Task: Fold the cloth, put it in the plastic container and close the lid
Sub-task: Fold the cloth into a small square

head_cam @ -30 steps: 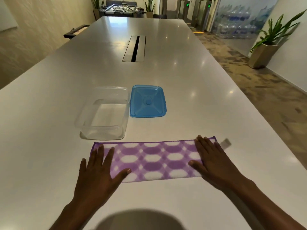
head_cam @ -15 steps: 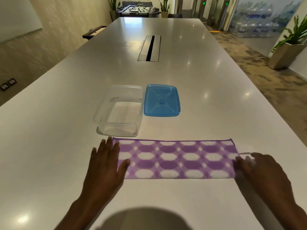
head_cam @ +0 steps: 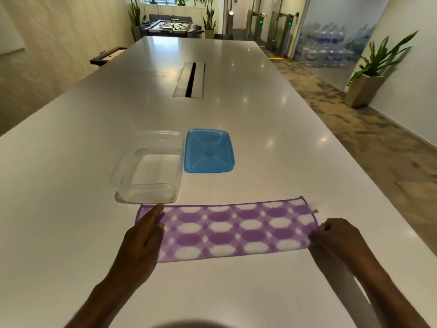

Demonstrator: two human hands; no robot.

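- The cloth (head_cam: 233, 229) is lying flat on the white table (head_cam: 71, 185) right in front of me, a long purple-and-white strip running left to right.
- My left hand (head_cam: 142, 240) is lying on the left end of the cloth, fingers stretched out and close together, palm down, not gripping anything. The fingertips reach up to the far left corner.
- My right hand (head_cam: 335, 240) is at the right end, fingers curled in and pinched on the short edge near the front corner. Looks like it's got the edge of the cloth, though the fingertips are a bit blurry.
- There's a little tag (head_cam: 315, 211) sticking out of the right edge, just past my right hand on the far side.
- The clear container (head_cam: 151, 166) sits open just behind the left end of the cloth, nearly touching the far edge. Nothing in it.
- The blue lid (head_cam: 209, 151) is flat on the table just beside the container, on its right, so it's off.
- Further up the table there's a cable slot (head_cam: 190, 79) down the middle, well away from everything.
- A potted plant (head_cam: 369, 74) is off on the floor to my right, by the wall.
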